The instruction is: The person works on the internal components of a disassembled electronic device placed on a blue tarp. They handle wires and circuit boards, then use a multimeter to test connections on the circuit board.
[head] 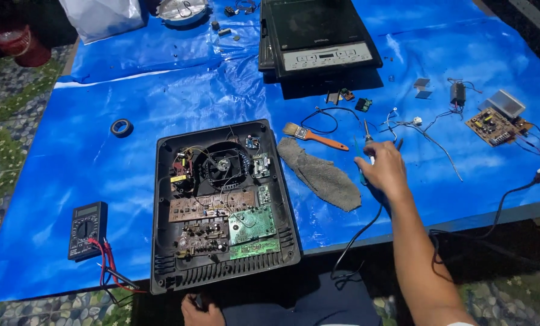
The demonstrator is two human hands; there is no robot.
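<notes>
Far to the left of the right hand's grip, a black multimeter (87, 230) lies on the blue-covered tabletop (71, 151), its red and black probe leads (107, 268) trailing toward the near edge. Up and left of the grip, well apart, sits a small roll of black tape (121, 127).

The left hand (201, 311) rests low at the near edge, just below the opened appliance base (222, 202). Only its knuckles show, and whether it is clenched or released cannot be told.

The opened appliance base, a black tray with a round fan (223, 163) and brown and green circuit boards (234, 220), lies left of the grip. Between it and the grip lies a grey rag (321, 174), close to the hand. A paintbrush (314, 136) with an orange handle lies just up and left of the grip.

The right hand (381, 171) is clenched on a soldering iron (367, 143). Its metal tip points up and away above the fingers, and its black cord (360, 232) drops off the tabletop edge below the hand.

Far above the grip rests a closed black induction cooker (318, 36). Right of the grip lie loose wires (430, 136), then a small brown circuit board (493, 125) well apart.
</notes>
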